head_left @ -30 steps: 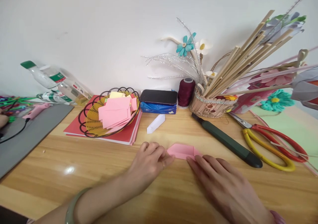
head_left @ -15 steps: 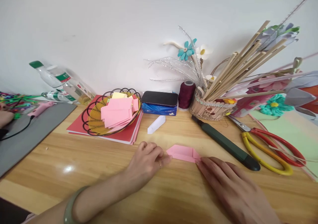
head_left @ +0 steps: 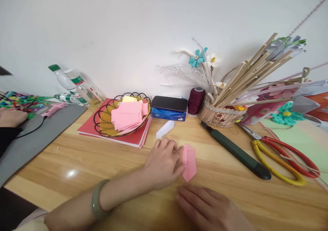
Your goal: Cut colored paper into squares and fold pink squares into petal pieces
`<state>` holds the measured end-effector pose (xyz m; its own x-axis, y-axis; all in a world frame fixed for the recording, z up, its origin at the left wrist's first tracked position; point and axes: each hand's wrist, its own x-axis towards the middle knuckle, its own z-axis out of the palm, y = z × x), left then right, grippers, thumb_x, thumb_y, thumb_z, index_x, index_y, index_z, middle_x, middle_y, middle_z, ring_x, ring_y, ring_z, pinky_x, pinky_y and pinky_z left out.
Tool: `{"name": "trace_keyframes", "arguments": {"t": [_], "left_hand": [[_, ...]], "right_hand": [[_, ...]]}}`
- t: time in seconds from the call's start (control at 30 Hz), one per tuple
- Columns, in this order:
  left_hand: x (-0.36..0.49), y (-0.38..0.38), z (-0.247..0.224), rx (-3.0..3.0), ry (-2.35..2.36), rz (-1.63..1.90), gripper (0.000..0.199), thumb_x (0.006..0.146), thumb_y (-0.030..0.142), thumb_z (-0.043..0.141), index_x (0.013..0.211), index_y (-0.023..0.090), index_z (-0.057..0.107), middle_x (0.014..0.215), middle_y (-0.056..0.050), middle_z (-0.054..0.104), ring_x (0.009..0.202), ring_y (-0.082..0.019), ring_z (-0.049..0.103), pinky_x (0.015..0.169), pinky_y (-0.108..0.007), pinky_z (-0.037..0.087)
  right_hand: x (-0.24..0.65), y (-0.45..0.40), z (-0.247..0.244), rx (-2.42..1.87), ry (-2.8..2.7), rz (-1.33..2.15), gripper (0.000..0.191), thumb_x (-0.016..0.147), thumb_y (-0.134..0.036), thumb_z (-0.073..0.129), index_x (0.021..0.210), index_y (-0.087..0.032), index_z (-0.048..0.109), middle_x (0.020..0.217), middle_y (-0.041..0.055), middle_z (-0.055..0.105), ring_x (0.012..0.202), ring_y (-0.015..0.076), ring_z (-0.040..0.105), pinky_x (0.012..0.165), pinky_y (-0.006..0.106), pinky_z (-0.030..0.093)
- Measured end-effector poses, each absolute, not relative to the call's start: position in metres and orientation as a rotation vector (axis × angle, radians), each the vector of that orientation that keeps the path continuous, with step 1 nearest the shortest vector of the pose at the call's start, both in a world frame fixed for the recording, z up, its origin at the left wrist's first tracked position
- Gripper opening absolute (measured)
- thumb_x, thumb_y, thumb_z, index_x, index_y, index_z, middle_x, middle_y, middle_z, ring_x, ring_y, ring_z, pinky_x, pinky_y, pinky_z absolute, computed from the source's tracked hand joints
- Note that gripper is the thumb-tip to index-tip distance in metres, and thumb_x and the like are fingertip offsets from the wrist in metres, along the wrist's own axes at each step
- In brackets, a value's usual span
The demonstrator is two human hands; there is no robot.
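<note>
A folded pink paper (head_left: 190, 164) lies on the wooden table, its long side running away from me and its pointed end nearest me. My left hand (head_left: 166, 162) has its thumb and fingers at the paper's left edge, gripping it there. Just below the pointed end, my right hand (head_left: 205, 207) rests low over the table, apart from the paper, fingers stretched out side by side, holding nothing. Beyond my left hand is a small folded white paper (head_left: 165, 129).
A basket (head_left: 105, 121) of pink papers stands on red sheets (head_left: 87, 123). Behind are a phone (head_left: 169, 103) on a blue pack and a maroon thread spool (head_left: 196, 101). A green-handled tool (head_left: 238, 150) and scissors (head_left: 279, 156) lie right. Another person's hand (head_left: 12, 116) is far left.
The pink paper has turned from lying crosswise to pointing toward me. My right hand has let go of it and moved left and nearer to me. The view has shifted slightly left.
</note>
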<state>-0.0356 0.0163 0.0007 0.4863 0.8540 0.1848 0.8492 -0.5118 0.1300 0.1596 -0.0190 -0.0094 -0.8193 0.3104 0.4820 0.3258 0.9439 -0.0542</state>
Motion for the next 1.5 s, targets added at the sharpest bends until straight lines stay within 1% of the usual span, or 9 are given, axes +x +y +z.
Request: {"name": "trace_keyframes", "arguments": {"t": [0.07,0.2,0.3,0.53,0.63,0.83,1.1,1.3,1.5], "left_hand": [[-0.034,0.023,-0.001,2.672,1.454,0.395,0.039,0.083,0.04,0.058,0.117,0.019,0.056,0.1,-0.007,0.055,0.094,-0.024,0.042,0.077,-0.037,0.037],[-0.037,0.041,-0.003,2.62,1.19,0.489,0.028,0.085,0.026,0.059,0.113,0.026,0.059,0.104,-0.001,0.061,0.098,-0.02,0.042,0.085,-0.034,0.035],[-0.041,0.05,0.0,2.532,1.114,0.556,0.034,0.083,0.018,0.061,0.116,0.026,0.057,0.11,0.002,0.062,0.097,-0.017,0.045,0.087,-0.031,0.035],[-0.046,0.023,0.006,2.606,1.197,0.802,0.012,0.086,0.024,0.055,0.092,0.018,0.064,0.088,-0.002,0.066,0.083,-0.017,0.051,0.074,-0.031,0.039],[-0.049,0.014,0.005,2.746,1.254,0.711,0.023,0.08,0.034,0.062,0.095,0.017,0.061,0.091,-0.004,0.064,0.084,-0.019,0.052,0.071,-0.032,0.04],[-0.052,0.021,-0.001,2.88,1.282,0.702,0.008,0.084,0.023,0.055,0.085,0.016,0.06,0.079,-0.001,0.063,0.076,-0.016,0.053,0.066,-0.029,0.041],[-0.053,0.021,-0.009,3.055,1.274,0.668,0.013,0.086,0.012,0.052,0.076,0.016,0.058,0.069,-0.003,0.06,0.071,-0.015,0.053,0.065,-0.028,0.039],[-0.054,0.02,-0.012,2.699,1.354,0.944,0.013,0.084,0.015,0.056,0.074,0.018,0.064,0.073,-0.001,0.064,0.074,-0.014,0.054,0.066,-0.027,0.044],[-0.051,0.023,-0.01,2.068,1.42,1.016,0.013,0.069,0.008,0.071,0.069,0.021,0.068,0.076,0.001,0.067,0.077,-0.014,0.057,0.069,-0.027,0.048]], "right_hand": [[0.162,-0.008,0.0,-0.511,-2.529,0.084,0.037,0.09,-0.013,0.027,0.108,-0.016,0.058,0.102,0.0061,0.068,0.096,0.0137,0.06,0.078,0.025,0.049],[0.177,0.026,0.007,-0.889,-2.561,0.07,0.037,0.083,-0.008,0.035,0.116,-0.015,0.052,0.112,0.0111,0.06,0.103,0.0176,0.056,0.083,0.034,0.049],[0.182,0.044,0.002,-0.884,-2.572,0.042,0.03,0.085,-0.01,0.039,0.11,-0.013,0.055,0.105,0.011,0.062,0.098,0.0185,0.057,0.083,0.036,0.049],[0.177,0.04,-0.008,-0.813,-2.583,0.028,0.021,0.089,-0.016,0.041,0.097,-0.014,0.061,0.091,0.0076,0.065,0.086,0.0194,0.059,0.073,0.035,0.05],[0.174,0.039,-0.008,-0.835,-2.565,0.044,0.022,0.089,-0.016,0.04,0.099,-0.014,0.059,0.092,0.0079,0.064,0.085,0.0179,0.059,0.073,0.033,0.05],[0.169,0.046,-0.002,-0.929,-2.539,0.106,0.025,0.087,-0.021,0.045,0.109,-0.014,0.055,0.101,0.0108,0.059,0.09,0.0176,0.059,0.075,0.031,0.051],[0.165,0.048,0.001,-0.977,-2.53,0.172,0.024,0.09,-0.02,0.037,0.095,-0.018,0.06,0.087,0.0069,0.059,0.077,0.0154,0.06,0.066,0.03,0.051],[0.168,0.041,-0.008,-1.025,-2.473,0.21,0.023,0.09,-0.023,0.039,0.095,-0.02,0.062,0.087,0.0057,0.059,0.076,0.015,0.059,0.065,0.028,0.051],[0.17,0.041,-0.013,-1.087,-2.407,0.269,0.019,0.089,-0.024,0.043,0.095,-0.022,0.061,0.09,0.0047,0.06,0.08,0.0141,0.06,0.068,0.026,0.051]]}}
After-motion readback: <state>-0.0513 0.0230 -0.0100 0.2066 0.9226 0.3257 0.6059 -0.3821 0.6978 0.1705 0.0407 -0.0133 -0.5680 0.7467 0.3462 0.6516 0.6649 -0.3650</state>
